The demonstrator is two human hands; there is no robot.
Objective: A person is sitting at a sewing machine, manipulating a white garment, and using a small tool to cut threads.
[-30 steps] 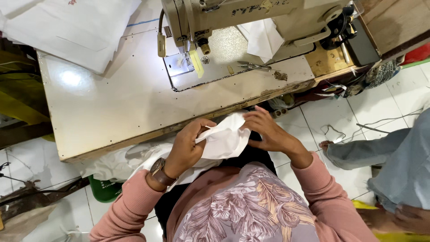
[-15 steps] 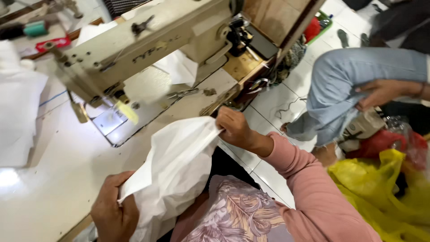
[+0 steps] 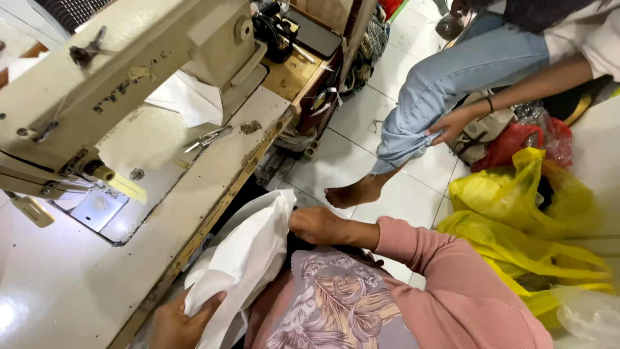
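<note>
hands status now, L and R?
Left hand: closed, gripping the lower end of the white cloth.
Right hand: closed, pinching the cloth's upper edge.

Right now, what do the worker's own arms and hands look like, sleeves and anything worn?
The right arm wears a long, soft pink sleeve that bunches at a ribbed cuff at the wrist; the right hand is bare, with no glove or ring visible. The left hand is bare too, and its wrist is cut off by the frame edge.
</note>
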